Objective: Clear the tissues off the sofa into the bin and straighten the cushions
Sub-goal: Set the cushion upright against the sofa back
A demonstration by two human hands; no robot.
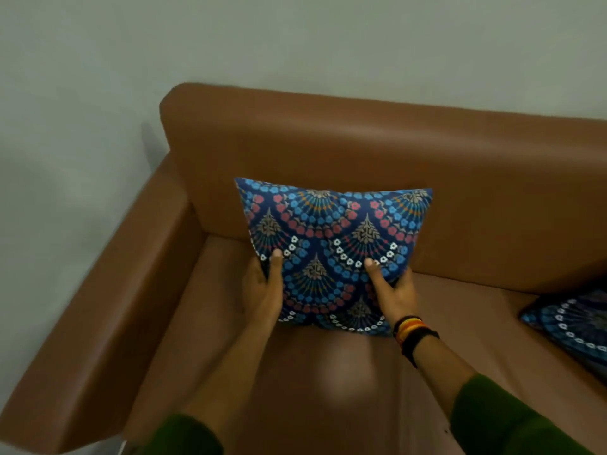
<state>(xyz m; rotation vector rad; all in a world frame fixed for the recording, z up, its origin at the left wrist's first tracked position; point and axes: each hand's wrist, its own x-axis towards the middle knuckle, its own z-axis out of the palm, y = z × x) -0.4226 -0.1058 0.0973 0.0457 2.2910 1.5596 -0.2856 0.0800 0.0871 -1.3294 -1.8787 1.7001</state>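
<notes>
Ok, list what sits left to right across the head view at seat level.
Sofa armrest → left hand → cushion held between both hands → right hand → second cushion at the right edge.

Both hands, left hand [262,287], right hand [392,290], gripping patterned cushion [331,238], seemingly leaning on brown sofa [361,152]

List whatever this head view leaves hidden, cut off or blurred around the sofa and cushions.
- Second cushion: cut off by the right edge of the head view; its full shape is unseen.
- Bin and tissues: none in frame.
- Fingers of the left hand and right hand: hidden behind the held cushion; only thumbs show.
- Sofa seat: a pale blurred patch near the bottom centre.
</notes>
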